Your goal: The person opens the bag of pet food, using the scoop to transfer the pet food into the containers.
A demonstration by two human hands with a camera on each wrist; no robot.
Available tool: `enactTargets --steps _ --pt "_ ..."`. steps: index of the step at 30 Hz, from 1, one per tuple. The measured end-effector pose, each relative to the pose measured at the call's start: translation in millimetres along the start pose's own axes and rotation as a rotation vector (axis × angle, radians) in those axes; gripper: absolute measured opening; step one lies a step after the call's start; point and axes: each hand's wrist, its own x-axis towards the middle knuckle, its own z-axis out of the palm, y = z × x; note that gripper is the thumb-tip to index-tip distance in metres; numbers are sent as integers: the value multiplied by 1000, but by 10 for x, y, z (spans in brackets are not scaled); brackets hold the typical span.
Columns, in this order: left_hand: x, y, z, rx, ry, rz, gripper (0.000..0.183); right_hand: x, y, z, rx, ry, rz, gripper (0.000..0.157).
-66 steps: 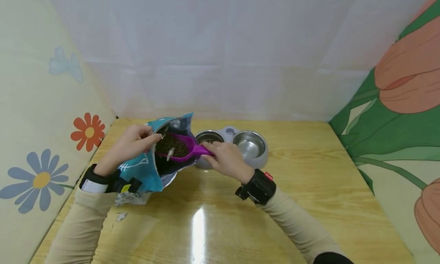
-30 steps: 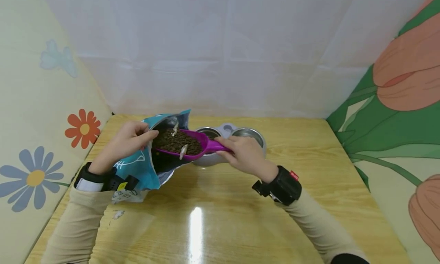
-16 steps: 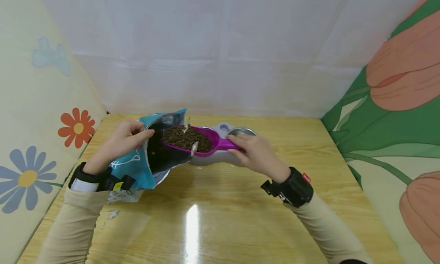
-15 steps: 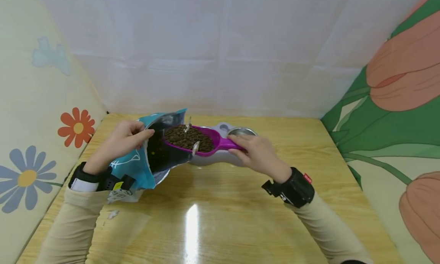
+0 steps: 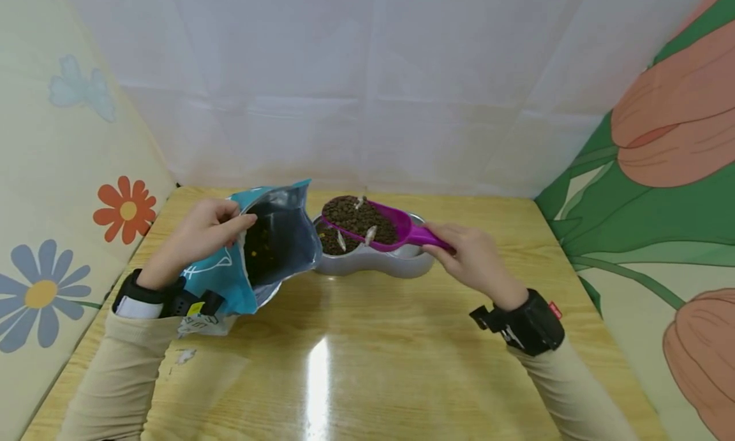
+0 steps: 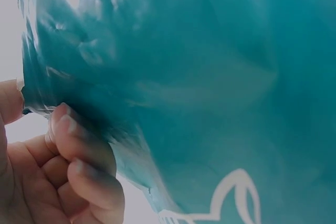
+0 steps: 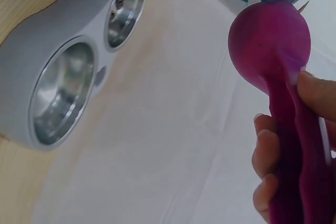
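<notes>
My left hand (image 5: 209, 233) pinches the rim of the blue bag (image 5: 215, 284) between thumb and curled fingers, and I judge that this grip stops the soft mouth from folding in on itself. The bag leans with its mouth turned toward the bowl stand (image 5: 373, 262), probably so that the scoop (image 5: 404, 227) has only a short way to travel and any strays fall close by. My right hand (image 5: 473, 259) is wrapped round the scoop's handle, the thumb pressed along it; holding it so far back seems to leave my fingers clear of the kibble (image 5: 351, 219). The scoop is out of the bag, raised above the stand, its tip over the left bowl. It is heaped, with a couple of pale bits near its edges, so I take it that I hold it nearly level to save the load from sliding off. Below it, the left bowl holds some kibble (image 5: 333, 244) and another pale bit. The right bowl (image 7: 63, 95) shows bare shiny metal in the right wrist view. Both bowls sit in one grey stand on the table (image 5: 402, 364), which should make them less likely to shift if knocked.
</notes>
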Motion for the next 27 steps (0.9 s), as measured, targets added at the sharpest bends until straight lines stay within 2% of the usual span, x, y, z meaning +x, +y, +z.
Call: enactTargets --steps 7,14,22,27 --pt "-6 -16 7 -13 -5 -6 33 -204 164 -28 -26 -9 62 36" --pt "-23 -19 20 -13 3 -5 33 -367 388 -28 -106 -42 106 34" --pt "-25 -28 14 -2 12 -7 32 -430 701 63 -128 -216 244 28" --pt "-26 -38 22 -4 12 -15 32 -393 846 138 -156 -304 252 18"
